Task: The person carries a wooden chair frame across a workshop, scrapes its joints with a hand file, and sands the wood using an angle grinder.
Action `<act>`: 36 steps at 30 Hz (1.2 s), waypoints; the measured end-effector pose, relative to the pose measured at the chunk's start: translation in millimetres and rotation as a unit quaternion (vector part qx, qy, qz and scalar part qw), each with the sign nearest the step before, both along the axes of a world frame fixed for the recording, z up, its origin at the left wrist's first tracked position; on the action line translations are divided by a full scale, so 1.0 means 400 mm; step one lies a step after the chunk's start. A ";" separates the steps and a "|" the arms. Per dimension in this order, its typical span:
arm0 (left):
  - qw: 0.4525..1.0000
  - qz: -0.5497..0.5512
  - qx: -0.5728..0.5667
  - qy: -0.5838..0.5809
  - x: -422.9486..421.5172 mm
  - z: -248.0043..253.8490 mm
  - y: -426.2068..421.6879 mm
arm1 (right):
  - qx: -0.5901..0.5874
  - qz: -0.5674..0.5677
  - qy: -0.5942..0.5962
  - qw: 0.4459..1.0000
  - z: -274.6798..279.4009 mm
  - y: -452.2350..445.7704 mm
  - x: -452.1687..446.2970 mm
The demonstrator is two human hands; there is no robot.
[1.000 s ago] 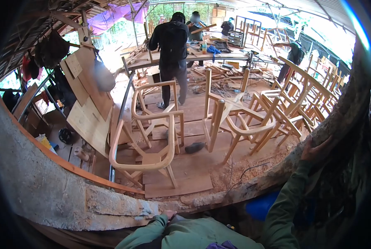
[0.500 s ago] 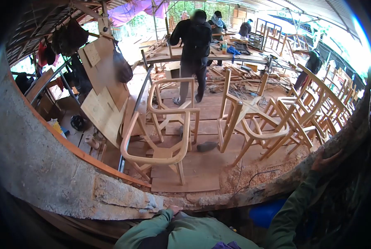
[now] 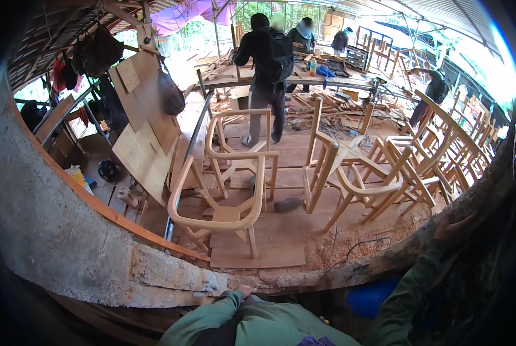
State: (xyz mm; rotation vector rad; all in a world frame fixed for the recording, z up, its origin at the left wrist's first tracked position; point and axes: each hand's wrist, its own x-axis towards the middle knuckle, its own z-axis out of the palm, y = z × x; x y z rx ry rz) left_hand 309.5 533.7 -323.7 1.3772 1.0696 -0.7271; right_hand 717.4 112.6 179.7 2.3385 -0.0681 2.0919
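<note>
My left hand (image 3: 246, 290) rests on the rim of a rough concrete ledge (image 3: 171, 277), low in the middle of the view. Its fingers lie against the edge, small and partly hidden, with no object seen in them. Far to the right, my right hand (image 3: 455, 227) lies on the same ledge, fingers stretched out over it in shadow. Both arms wear green sleeves. Just beyond the ledge stands a bare wooden armchair frame (image 3: 243, 222), with a second chair frame (image 3: 239, 154) behind it. An upturned chair frame (image 3: 327, 167) is to their right.
More chair frames (image 3: 437, 150) are stacked at the right. A person in dark clothes (image 3: 264, 63) stands at a cluttered workbench (image 3: 229, 82); other people are farther back. Plywood sheets (image 3: 140, 164) lean at the left. Sawdust (image 3: 362, 248) covers floor near the ledge. A blue object (image 3: 370, 299) sits below it.
The person in dark clothes at the workbench has turned and shifted slightly left. Another person behind the bench has moved a little. My hands stay on the ledge.
</note>
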 end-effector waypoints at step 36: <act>0.999 -0.036 0.003 0.014 0.014 -0.010 0.011 | -0.008 -0.005 -0.015 1.000 0.021 0.035 -0.030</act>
